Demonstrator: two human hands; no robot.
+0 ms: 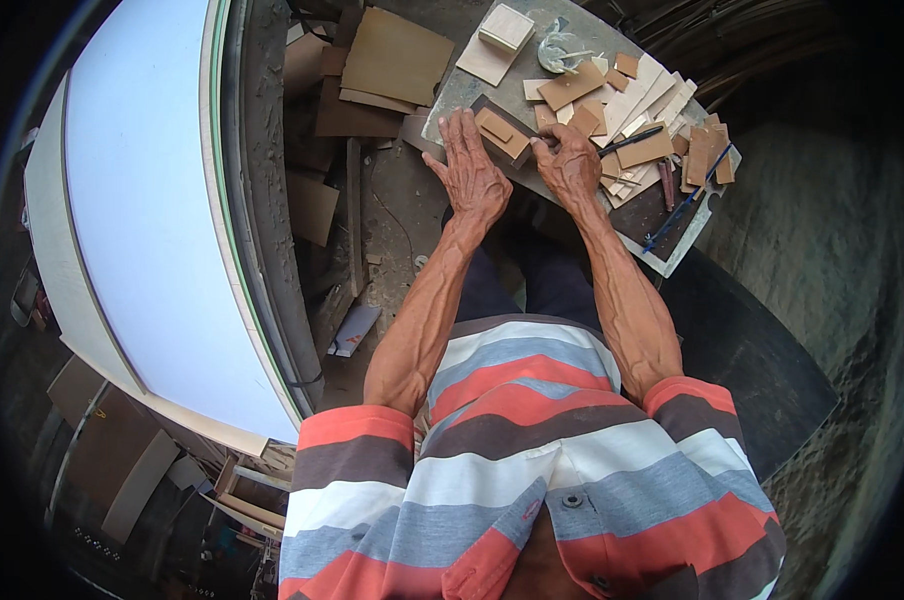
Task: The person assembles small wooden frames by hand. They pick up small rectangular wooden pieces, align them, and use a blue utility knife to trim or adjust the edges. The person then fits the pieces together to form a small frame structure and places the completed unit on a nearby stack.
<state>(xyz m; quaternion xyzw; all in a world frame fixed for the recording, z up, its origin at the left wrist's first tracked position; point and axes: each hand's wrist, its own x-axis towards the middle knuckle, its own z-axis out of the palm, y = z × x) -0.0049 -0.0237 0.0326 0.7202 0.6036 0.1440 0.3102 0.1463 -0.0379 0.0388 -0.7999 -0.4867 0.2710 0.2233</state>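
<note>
My left hand (469, 175) lies stretched out at the table's left edge, its fingers extended beside a small dark rectangular board (486, 104). On that board rests a tan wooden piece (497, 129) with a smaller strip on top. Just right of it is my right hand (570, 172), fingers curled in and thumb close to the forefinger. Whatever those fingers may hold is hidden. Next to the right hand, a black pen (634, 139) lies across a tan wood piece (646, 150).
Pale wood strips (647, 92) and brown offcuts crowd the table (575, 18). A clear plastic bag-like item (560, 48) and a pale block (507, 28) lie at its far side. A large white panel (152, 200) stands at left; boards (397, 58) lean beyond the table.
</note>
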